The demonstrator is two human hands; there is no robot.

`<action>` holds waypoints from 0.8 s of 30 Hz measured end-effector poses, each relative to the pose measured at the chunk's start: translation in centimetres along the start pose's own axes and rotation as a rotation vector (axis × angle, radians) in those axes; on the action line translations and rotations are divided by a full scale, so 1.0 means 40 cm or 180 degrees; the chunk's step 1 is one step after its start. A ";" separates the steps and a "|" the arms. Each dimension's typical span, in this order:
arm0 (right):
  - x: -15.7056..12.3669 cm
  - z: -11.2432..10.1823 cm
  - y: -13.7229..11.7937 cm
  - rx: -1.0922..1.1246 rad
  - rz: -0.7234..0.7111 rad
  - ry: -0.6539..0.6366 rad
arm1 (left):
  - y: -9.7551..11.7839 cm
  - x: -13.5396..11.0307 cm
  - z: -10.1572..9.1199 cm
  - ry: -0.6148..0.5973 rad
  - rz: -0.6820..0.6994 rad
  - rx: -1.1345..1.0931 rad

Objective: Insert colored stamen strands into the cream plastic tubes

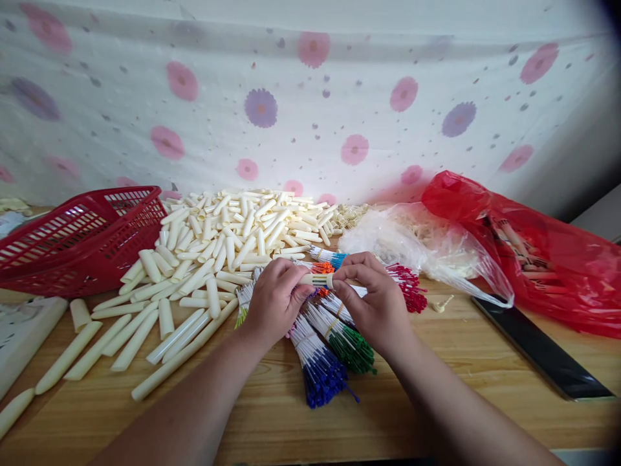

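Observation:
Between my two hands is a short cream plastic tube (pixel 315 279) with dark lengthwise slots or lines, lying roughly level. My left hand (pixel 274 301) wraps round its left part, thumb and fingers closed. On the right end, the fingertips and thumb of my right hand (pixel 373 304) pinch a cream rim or cap. Below and around the hands lie banded bundles of thin white sticks with coloured tips: a blue-tipped bundle (pixel 323 375), a green-tipped bundle (pixel 356 349) and a red-tipped bundle (pixel 408 288). Orange, light blue and yellow-green tips show partly behind my hands.
A big heap of cream tubes (pixel 237 226) spreads left of centre, beside a red plastic basket (pixel 130 239). To the right lie a clear plastic bag (pixel 417 239), a red plastic bag (pixel 567 252) with cream pieces, and a black flat bar (pixel 538 349). A flowered sheet (pixel 310 116) hangs behind.

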State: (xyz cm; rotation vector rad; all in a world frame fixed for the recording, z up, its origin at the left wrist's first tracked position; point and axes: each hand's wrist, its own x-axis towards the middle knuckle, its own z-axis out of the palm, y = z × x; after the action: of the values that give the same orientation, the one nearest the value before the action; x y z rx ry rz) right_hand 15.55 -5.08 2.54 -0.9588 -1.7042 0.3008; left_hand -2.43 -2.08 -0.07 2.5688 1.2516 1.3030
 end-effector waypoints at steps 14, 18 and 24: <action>0.017 -0.013 0.012 0.0674 0.0306 -0.0283 | -0.005 0.001 0.001 0.0080 -0.0084 -0.0152; 0.015 -0.075 0.039 0.0440 0.0359 -0.0006 | -0.011 0.004 0.005 0.0110 -0.0422 -0.0599; -0.079 -0.162 0.066 -0.1250 0.0653 -0.1320 | 0.009 0.003 0.015 -0.0733 -0.0808 -0.1027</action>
State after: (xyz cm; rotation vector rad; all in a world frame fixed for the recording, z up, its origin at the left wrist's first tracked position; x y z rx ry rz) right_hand 22.74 -7.38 1.07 -1.4419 -2.0921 0.3213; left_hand -1.74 -2.03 -0.26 2.1816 1.1674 1.0290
